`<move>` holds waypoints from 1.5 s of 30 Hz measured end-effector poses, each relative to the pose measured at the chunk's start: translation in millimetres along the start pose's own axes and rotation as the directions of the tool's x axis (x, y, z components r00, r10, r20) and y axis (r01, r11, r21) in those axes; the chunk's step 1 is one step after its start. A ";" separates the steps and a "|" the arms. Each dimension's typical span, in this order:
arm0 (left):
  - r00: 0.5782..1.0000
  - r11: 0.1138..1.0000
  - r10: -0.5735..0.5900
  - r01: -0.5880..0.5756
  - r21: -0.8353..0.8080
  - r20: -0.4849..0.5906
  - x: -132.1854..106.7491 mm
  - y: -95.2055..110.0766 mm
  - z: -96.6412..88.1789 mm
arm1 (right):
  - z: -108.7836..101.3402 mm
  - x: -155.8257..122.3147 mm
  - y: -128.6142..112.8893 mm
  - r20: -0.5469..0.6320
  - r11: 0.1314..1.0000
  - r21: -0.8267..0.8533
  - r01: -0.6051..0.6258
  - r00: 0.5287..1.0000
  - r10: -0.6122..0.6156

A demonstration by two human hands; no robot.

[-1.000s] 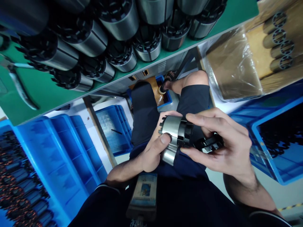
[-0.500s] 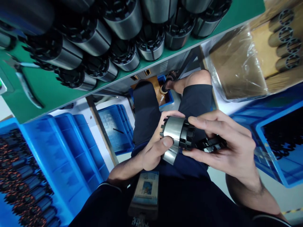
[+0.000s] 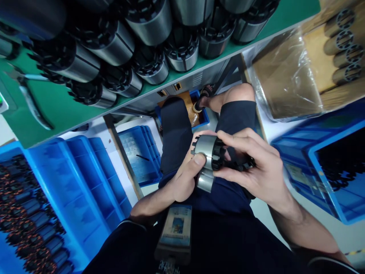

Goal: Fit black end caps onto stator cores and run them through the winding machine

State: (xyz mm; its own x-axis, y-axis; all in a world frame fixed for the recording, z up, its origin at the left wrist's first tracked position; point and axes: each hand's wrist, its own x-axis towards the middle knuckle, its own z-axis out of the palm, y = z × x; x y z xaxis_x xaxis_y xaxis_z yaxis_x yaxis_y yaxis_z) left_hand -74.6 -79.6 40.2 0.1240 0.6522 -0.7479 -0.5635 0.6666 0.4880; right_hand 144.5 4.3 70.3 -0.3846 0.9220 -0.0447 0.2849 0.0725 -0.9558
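Over my lap, my left hand (image 3: 184, 179) grips two silver metal stator cores (image 3: 204, 167), one above the other, thumb pressed on the upper one. My right hand (image 3: 253, 171) is closed on a black toothed plastic insert (image 3: 228, 158) set against the end of the upper core; more black pieces sit under its palm, mostly hidden. Both hands touch the same assembly.
A green bench (image 3: 57, 106) above carries several finished silver-and-black cores (image 3: 148, 64) and pliers (image 3: 28, 99). Blue bins stand at the left (image 3: 71, 182), one with copper-wound parts (image 3: 23, 220), and at the right with black parts (image 3: 339, 167). A plastic-wrapped box (image 3: 288, 80) sits upper right.
My right hand has moved left toward the cores, pushing the black insert closer into the upper core's end. The left hand has barely shifted.
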 end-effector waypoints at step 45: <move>0.966 0.965 -0.236 0.220 -0.142 -0.102 41.8 59.4 69.1 | 20.9 -26.0 -3.4 -0.071 0.998 0.041 -0.037 0.997 0.039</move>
State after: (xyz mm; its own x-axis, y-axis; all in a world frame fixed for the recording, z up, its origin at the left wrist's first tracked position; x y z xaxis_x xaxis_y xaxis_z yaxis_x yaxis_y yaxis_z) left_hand -46.5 12.1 69.0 0.1694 0.4364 -0.8837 -0.6325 0.7358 0.2421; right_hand 135.2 -27.8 68.6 -0.3094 0.9489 -0.0616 0.2628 0.0231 -0.9646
